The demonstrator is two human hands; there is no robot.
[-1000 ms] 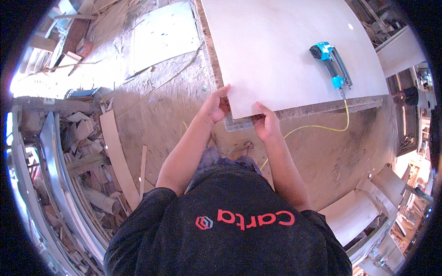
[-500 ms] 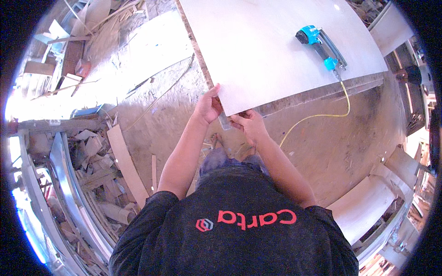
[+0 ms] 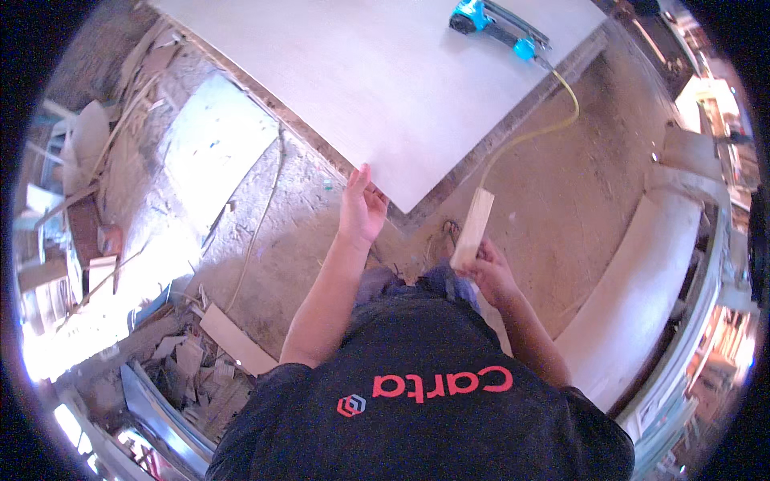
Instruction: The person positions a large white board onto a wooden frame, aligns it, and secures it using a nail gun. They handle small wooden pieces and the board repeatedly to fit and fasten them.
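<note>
Scrap: broken boards and offcuts (image 3: 188, 357) lie heaped at the far left on the dusty floor (image 3: 305, 232).
Loose sheet: a pale sheet (image 3: 210, 144) lies flat on the floor, left of the big panel.
Panel: a large white panel (image 3: 377, 80) fills the upper middle, with its near corner pointing down toward the person.
Left hand: the left hand (image 3: 361, 210) is open, fingers spread, and lies against the panel's edge just left of that corner; it grips nothing.
Wood block: a short pale wood block (image 3: 472, 228) stands nearly upright just right of the corner, apart from the panel.
Right hand: the right hand (image 3: 491, 275) is closed round the block's lower end.
Nail gun: a blue nail gun (image 3: 493, 22) rests on the panel's far side, well apart from both hands.
Hose: a yellow hose (image 3: 539, 132) runs from the gun down to the floor.
</note>
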